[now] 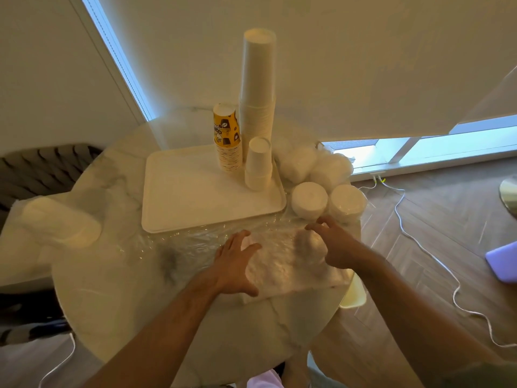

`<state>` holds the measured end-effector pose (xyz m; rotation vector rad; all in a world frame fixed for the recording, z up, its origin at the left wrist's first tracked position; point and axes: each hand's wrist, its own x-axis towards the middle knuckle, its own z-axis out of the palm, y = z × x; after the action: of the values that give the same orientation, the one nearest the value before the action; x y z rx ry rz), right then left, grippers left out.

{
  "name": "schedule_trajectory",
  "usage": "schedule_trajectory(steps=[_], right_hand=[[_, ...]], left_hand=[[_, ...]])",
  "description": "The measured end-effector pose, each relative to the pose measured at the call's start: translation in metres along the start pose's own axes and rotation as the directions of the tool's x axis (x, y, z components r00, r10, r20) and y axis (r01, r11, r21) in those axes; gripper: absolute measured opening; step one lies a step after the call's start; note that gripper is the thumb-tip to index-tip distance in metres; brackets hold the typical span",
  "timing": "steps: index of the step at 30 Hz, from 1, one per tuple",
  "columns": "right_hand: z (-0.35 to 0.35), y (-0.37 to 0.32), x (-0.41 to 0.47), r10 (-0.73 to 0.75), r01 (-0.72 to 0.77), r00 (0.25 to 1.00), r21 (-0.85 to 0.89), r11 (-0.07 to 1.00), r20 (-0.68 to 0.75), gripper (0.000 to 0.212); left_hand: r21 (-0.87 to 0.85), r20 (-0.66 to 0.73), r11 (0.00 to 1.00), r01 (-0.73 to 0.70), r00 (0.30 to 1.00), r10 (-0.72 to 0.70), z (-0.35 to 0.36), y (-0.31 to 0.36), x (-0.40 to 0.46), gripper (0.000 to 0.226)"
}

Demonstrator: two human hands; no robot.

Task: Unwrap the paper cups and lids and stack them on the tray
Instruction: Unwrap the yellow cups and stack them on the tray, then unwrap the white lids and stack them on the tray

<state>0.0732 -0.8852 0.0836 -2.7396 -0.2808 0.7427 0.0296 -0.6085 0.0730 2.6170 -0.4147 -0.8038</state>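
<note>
A white tray (195, 203) sits on the round marble table (117, 275). At the tray's right end stand a tall stack of white paper cups (257, 88), a yellow printed cup stack (227, 138) and a short white cup stack (258, 166). In front of the tray lies a package in clear plastic wrap (288, 267), its contents blurred. My left hand (233, 264) presses on the package's left end with fingers spread. My right hand (334, 246) arches over its far right end, bent fingers gripping the wrap. Wrapped stacks of white lids (309, 200) stand right of the tray.
More wrapped white lid bundles (330, 166) crowd the table's right edge. A wrapped sleeve of white cups (60, 225) lies at the left. Loose clear plastic (190, 242) spreads before the tray. A white cable (419, 242) runs over the wooden floor, right.
</note>
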Motion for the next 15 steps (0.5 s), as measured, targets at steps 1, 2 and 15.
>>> schedule_trajectory(steps=[1, 2, 15], right_hand=[[-0.002, -0.008, -0.001, 0.01, -0.01, 1.0, 0.006, 1.0, -0.019, 0.08], [-0.004, -0.016, -0.001, 0.014, -0.013, 0.999, 0.019, 1.0, -0.036, 0.075], [-0.009, -0.19, 0.024, -0.199, 0.229, 0.97, 0.256, 0.939, -0.138, 0.038]], left_hand=[[-0.039, -0.022, 0.999, -0.011, 1.0, 0.01, -0.002, 0.0, -0.002, 0.1], [-0.08, -0.045, 0.997, -0.018, 0.999, 0.014, -0.003, -0.001, -0.004, 0.094], [-0.318, -0.679, 0.943, 0.098, 0.671, -0.298, -0.089, -0.111, -0.084, 0.033]])
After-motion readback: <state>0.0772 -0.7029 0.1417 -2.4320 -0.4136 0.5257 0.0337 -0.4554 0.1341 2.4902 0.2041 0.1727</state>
